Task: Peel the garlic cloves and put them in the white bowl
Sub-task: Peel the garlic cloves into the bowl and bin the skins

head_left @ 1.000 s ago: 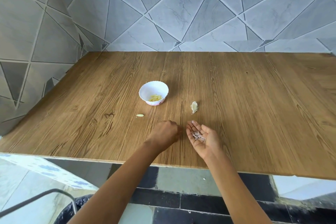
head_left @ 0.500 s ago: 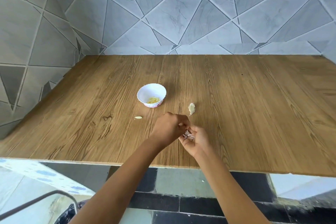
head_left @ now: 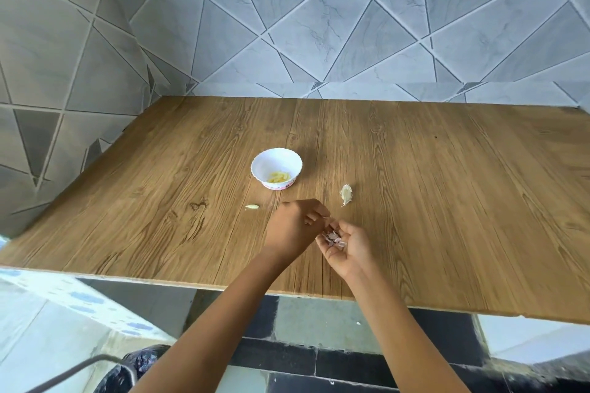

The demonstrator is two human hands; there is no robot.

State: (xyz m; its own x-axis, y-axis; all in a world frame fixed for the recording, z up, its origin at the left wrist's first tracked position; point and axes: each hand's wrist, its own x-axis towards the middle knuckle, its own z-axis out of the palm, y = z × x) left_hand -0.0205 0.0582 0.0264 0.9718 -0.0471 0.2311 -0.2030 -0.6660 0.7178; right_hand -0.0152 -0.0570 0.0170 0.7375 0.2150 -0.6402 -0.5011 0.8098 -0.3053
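A white bowl stands mid-table with several peeled yellow garlic cloves inside. One small peeled clove lies on the wood, in front and to the left of the bowl. A garlic piece with papery skin lies to the bowl's right. My right hand is palm up and cupped round a small heap of pinkish garlic skins. My left hand has curled fingers, and its fingertips pinch at a skin above the right hand's fingertips.
The wooden table runs back to a tiled wall behind and on the left. Its front edge is just below my wrists. Below it are a dark bin and a metal bar at lower left.
My left hand rose from the table and came over to the right palm, where it now pinches at the skins. The right hand's fingers curled in round the skins.
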